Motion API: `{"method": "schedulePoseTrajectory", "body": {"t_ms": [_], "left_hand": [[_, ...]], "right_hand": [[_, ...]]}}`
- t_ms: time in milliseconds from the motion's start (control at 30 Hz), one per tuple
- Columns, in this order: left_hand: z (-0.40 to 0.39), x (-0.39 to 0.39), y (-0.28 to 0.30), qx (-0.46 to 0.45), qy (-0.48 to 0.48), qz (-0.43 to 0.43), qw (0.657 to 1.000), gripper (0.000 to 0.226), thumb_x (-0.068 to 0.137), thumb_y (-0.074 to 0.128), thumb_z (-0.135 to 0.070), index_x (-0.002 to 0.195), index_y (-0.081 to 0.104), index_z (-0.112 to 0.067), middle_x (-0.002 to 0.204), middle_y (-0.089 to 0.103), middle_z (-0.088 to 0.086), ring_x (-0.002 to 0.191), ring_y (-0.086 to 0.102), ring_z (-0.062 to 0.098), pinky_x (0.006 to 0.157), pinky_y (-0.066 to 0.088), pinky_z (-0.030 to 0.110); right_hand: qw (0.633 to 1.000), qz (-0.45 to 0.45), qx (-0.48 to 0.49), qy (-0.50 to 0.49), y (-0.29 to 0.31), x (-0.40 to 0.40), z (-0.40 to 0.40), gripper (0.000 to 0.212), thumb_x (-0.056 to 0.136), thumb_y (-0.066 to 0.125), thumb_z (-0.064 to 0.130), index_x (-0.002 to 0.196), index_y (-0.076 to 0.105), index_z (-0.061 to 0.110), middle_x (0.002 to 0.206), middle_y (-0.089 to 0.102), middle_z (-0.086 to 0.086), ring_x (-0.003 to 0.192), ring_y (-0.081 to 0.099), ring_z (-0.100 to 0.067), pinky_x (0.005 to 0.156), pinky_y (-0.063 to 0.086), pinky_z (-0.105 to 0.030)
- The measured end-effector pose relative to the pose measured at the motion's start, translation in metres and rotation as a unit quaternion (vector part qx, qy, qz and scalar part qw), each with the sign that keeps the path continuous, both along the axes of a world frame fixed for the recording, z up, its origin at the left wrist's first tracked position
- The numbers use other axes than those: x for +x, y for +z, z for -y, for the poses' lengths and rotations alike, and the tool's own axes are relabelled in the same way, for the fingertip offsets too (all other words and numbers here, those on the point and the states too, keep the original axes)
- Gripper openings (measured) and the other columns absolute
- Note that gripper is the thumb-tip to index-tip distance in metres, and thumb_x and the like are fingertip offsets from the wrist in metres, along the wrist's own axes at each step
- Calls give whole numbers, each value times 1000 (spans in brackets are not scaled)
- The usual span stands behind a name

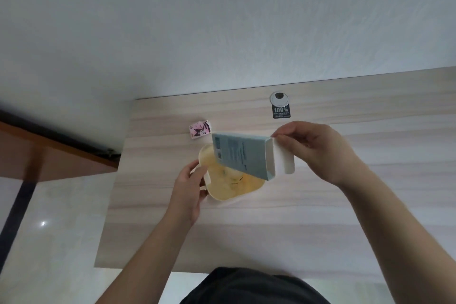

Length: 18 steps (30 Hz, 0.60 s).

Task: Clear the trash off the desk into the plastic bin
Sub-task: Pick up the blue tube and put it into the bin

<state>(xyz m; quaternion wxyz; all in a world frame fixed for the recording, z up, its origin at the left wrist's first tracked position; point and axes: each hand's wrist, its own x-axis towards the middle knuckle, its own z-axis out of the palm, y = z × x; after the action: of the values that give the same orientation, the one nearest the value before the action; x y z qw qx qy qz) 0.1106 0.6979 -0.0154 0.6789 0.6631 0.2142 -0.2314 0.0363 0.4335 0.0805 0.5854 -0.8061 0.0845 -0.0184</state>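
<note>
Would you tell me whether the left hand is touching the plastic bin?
Touching: the head view shows the left hand gripping the handle of the plastic bin.

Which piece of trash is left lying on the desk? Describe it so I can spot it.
On the pale wood-grain desk, look beyond the cream plastic bin, toward the far-left corner. There lies a small pink cartoon-printed wrapper, the only pink item.

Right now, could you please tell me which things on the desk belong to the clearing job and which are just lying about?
Part of the job:
blue box, held by the right hand
plastic bin, steadied by the left hand
pink packet, likely trash

Just lying about:
black sticker
cable hole cover
</note>
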Motion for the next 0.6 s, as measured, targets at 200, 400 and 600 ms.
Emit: {"method": "schedulePoseTrajectory", "body": {"t_ms": [200, 400, 600], "left_hand": [[-14, -14, 3, -10, -25, 10, 1000, 28, 93, 61, -18, 120, 65, -18, 94, 71, 7, 75, 65, 17, 66, 51, 36], [-34, -27, 4, -24, -38, 16, 999, 30, 91, 64, -14, 119, 65, -24, 99, 59, 15, 87, 55, 27, 76, 43, 43], [-80, -40, 3, -49, -72, 29, 996, 35, 92, 59, -7, 124, 64, -21, 99, 60, 16, 86, 58, 25, 67, 47, 35]], "right_hand": [[997, -16, -71, 19, 5, -2, -31, 15, 89, 62, 23, 81, 71, 33, 78, 73, 10, 73, 62, -9, 64, 45, -19], [989, -17, -107, 97, 7, 2, -74, 12, 89, 65, 20, 89, 73, 28, 75, 72, 13, 70, 62, -2, 63, 44, -12], [971, -9, -100, 216, 3, 7, -151, 15, 83, 71, 32, 98, 69, 34, 74, 66, 26, 73, 59, 7, 69, 41, -5]]}}
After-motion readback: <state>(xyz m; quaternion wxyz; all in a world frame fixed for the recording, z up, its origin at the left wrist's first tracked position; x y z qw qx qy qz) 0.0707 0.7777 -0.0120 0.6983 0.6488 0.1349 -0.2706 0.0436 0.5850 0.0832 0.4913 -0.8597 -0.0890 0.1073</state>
